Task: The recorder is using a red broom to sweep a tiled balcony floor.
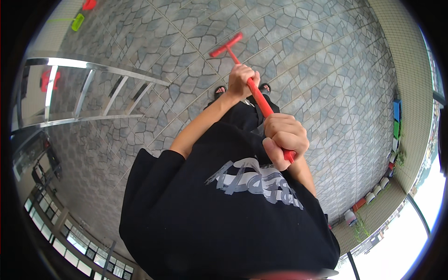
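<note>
Blurred red rim [298, 275] nearest; right hand [285, 136] clenches a red pole [262, 100]; outstretched left hand [241, 80] grips farther along.

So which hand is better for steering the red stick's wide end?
Probably the left hand: it grips the red stick nearer the wide end. The right hand holds near the opposite tip.

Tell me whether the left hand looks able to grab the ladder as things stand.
Probably not: the left hand is closed around the red pole, and the ladder stands apart to its left.
</note>
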Demonstrator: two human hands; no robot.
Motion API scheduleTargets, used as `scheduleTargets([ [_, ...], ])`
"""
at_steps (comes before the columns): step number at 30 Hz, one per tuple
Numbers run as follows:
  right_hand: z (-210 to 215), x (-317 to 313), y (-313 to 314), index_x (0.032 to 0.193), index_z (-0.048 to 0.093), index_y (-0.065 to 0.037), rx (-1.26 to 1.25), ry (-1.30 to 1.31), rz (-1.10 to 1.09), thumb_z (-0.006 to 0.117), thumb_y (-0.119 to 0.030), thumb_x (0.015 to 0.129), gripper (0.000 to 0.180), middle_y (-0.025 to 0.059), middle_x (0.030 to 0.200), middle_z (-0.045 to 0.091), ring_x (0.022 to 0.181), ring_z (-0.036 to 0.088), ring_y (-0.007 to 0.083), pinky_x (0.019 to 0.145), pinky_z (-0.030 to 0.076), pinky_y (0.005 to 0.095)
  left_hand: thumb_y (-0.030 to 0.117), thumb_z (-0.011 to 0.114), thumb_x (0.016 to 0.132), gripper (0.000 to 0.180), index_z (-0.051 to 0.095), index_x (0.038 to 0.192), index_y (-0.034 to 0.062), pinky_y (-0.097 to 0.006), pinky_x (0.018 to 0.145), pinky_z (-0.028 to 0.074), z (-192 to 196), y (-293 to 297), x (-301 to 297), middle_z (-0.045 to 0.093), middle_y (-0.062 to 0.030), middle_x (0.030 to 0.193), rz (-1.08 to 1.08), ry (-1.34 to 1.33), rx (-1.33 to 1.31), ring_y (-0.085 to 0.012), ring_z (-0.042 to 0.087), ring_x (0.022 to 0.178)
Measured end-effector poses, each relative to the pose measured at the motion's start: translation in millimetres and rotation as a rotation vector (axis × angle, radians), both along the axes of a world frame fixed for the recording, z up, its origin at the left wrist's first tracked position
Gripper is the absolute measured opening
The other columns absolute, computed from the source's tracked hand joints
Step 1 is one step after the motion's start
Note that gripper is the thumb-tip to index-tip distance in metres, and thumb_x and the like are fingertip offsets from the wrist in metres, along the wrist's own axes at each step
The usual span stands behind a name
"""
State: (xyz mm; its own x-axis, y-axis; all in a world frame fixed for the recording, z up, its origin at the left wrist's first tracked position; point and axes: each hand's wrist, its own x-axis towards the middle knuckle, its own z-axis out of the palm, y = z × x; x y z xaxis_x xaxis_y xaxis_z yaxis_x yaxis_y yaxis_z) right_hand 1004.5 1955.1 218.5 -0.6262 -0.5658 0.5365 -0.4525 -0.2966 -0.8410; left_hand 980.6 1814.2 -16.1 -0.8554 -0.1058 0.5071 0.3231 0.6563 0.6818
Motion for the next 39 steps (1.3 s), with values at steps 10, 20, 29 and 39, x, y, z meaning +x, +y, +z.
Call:
scheduleTargets([
  [10,-73,58,-26,0.057,0.036,-0.005,0.255,-0.171,-0.243,0.066,0.007,0.076,0.037,0.0090,0.054,0.037,0.047,0.040,0.0294,0.049,0.030,0.0418,0.018,0.073,0.081,0.034,0.047,0.060,0.0076,-0.047,0.065,0.045,-91,-33,46,0.053,-0.0136,0.063,-0.453,-0.241,0.122,-0.0370,0.057,0.067],
  [20,20,60,-7,0.057,0.037,-0.005,0.172,-0.062,-0.027,0.068,0.003,0.078,0.038,0.0083,0.056,0.041,0.049,0.042,0.0319,0.052,0.033,0.0435,0.011,0.072,0.073,0.025,0.051,0.060,0.0102,-0.043,0.067,0.047,-4,-26,57,0.056,-0.0099,0.059,-0.364,-0.082,0.022,-0.0323,0.061,0.062],
  [29,-46,68,-25,0.059,0.038,-0.003,0.165,-0.131,-0.347,0.066,0.003,0.082,0.037,0.0112,0.056,0.041,0.050,0.042,0.0326,0.054,0.032,0.0438,0.009,0.070,0.075,0.027,0.048,0.059,0.0074,-0.045,0.062,0.045,-56,-40,26,0.054,-0.0111,0.059,-0.548,-0.183,0.017,-0.0356,0.057,0.059],
  [39,2,59,11,0.060,0.046,-0.004,0.248,-0.071,-0.332,0.069,-0.003,0.083,0.032,0.0106,0.057,0.046,0.054,0.050,0.0323,0.055,0.038,0.0442,0.009,0.071,0.076,0.030,0.048,0.058,0.0067,-0.044,0.065,0.045,-26,16,29,0.054,-0.0121,0.058,-0.609,-0.159,0.055,-0.0347,0.058,0.059],
])
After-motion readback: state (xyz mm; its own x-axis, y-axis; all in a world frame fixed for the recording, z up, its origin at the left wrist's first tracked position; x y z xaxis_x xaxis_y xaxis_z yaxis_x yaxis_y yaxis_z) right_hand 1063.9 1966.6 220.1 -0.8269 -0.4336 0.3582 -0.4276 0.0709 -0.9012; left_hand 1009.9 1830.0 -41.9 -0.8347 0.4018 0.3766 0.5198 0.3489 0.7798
